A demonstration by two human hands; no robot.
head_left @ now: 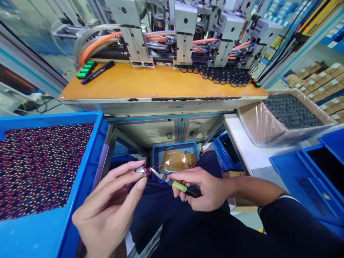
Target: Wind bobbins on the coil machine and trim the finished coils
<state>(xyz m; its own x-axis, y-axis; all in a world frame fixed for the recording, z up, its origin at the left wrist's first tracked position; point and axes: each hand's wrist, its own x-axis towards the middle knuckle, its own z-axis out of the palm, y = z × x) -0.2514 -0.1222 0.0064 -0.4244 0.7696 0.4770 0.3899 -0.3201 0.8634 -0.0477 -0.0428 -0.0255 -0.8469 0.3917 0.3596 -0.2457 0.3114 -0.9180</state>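
Left hand (107,211) nearest, low centre, thumb and fingers pinching a small coil part (143,170) with red wire, held over the lap. Right hand (205,188) closed around green-handled tweezers (172,182), tips touching the coil. Blue bin (80,200) of same red/dark parts on the left. Small blue tray (157,154) with amber bag below, beyond the hands. Far: orange bench (150,84) under the machine, black marker (98,72) far left. Right: lined carton (258,125) of dark parts.
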